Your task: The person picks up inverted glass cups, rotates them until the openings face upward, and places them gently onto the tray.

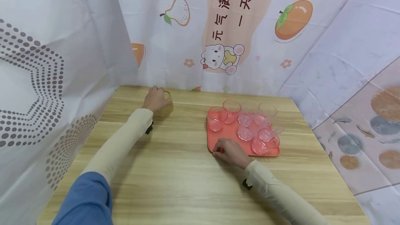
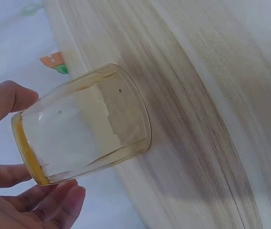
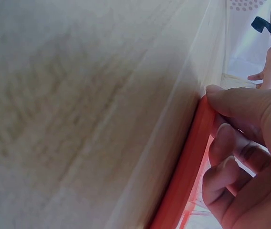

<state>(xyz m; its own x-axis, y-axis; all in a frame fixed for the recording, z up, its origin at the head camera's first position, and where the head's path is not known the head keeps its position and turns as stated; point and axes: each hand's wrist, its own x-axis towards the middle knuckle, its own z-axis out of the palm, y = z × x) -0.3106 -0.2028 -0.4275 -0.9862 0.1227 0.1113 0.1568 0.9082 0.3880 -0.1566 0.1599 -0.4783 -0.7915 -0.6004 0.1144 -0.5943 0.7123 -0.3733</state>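
At the back left of the table, my left hand (image 1: 156,99) curls around a clear yellow-tinted cup (image 1: 167,95). The left wrist view shows thumb and index finger on either side of the cup's (image 2: 85,126) thick yellow end, while its other end meets the table. My right hand (image 1: 230,152) pinches the front left corner of a red tray (image 1: 213,141). In the right wrist view, the thumb lies on the tray's rim (image 3: 185,174) and the other fingers are bent beside it. Several transparent pink cups (image 1: 245,133) stand close together on the tray.
The wooden table (image 1: 175,180) reaches back to a printed curtain (image 1: 184,51), which hangs along its far edge. More patterned cloth hangs at the left (image 1: 62,61) and right (image 1: 353,121) sides. Bare wood lies between the tray and the yellow cup.
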